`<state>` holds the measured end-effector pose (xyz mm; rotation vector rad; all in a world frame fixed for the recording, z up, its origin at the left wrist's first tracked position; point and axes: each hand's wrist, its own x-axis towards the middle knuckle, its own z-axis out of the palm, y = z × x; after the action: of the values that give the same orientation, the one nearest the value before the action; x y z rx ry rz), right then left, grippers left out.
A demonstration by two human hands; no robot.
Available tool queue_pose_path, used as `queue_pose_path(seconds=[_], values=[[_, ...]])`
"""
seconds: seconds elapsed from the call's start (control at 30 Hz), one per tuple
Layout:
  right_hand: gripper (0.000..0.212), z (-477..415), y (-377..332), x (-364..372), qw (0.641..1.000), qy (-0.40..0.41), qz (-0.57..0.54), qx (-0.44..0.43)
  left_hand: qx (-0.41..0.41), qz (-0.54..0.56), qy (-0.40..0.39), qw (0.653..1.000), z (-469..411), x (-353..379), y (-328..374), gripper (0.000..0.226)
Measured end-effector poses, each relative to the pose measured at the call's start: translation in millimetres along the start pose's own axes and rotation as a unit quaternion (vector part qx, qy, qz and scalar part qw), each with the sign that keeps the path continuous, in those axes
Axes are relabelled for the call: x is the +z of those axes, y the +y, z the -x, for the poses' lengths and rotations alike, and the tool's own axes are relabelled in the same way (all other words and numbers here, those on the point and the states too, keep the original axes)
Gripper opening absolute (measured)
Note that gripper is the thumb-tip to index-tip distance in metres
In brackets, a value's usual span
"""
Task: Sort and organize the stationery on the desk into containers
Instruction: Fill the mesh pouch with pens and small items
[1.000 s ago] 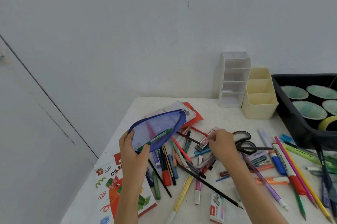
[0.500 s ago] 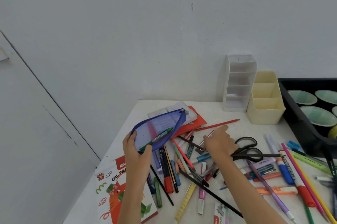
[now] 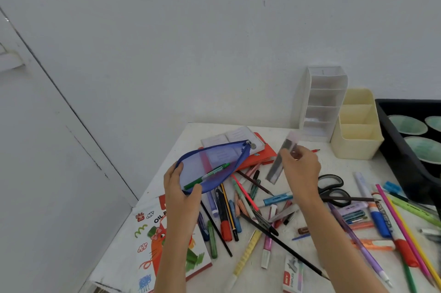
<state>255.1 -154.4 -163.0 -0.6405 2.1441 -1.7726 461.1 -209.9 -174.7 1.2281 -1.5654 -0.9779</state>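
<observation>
My left hand [image 3: 182, 193] grips the near end of a blue mesh pencil pouch [image 3: 212, 166], held open above the desk, with a green pen [image 3: 206, 176] inside it. My right hand [image 3: 301, 170] pinches a slim clear case of pencil leads [image 3: 282, 158], blurred, lifted above the pile to the right of the pouch's zip end. Below both hands lies a heap of pens, pencils and markers [image 3: 241, 211] on the white desk [image 3: 307, 259]. Black scissors [image 3: 333, 187] lie just right of my right wrist.
A white tiered organiser [image 3: 321, 102] and a cream compartment box [image 3: 358, 125] stand at the back by the wall. A black tray with green bowls [image 3: 415, 147] fills the right edge. An oil pastel box [image 3: 162, 245] lies front left, a staples box [image 3: 292, 276] in front.
My right hand has risen from the pile with the clear lead case and now holds it in the air near the pouch's zip end. My left hand keeps the pouch open.
</observation>
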Motion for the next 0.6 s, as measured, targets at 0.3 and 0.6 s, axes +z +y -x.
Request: queue_pose_path(seconds=[0.3, 0.6], values=[[0.026, 44.6, -42.7, 7.1, 0.958, -0.209, -0.139, -0.137, 0.011, -0.011, -0.041, 0.999, 18.0, 0.7, 5.0, 0.061], [0.024, 58.2, -22.0, 20.5, 0.939, -0.211, -0.015, -0.271, -0.007, 0.038, 0.008, 0.999, 27.8, -16.4, 12.8, 0.058]])
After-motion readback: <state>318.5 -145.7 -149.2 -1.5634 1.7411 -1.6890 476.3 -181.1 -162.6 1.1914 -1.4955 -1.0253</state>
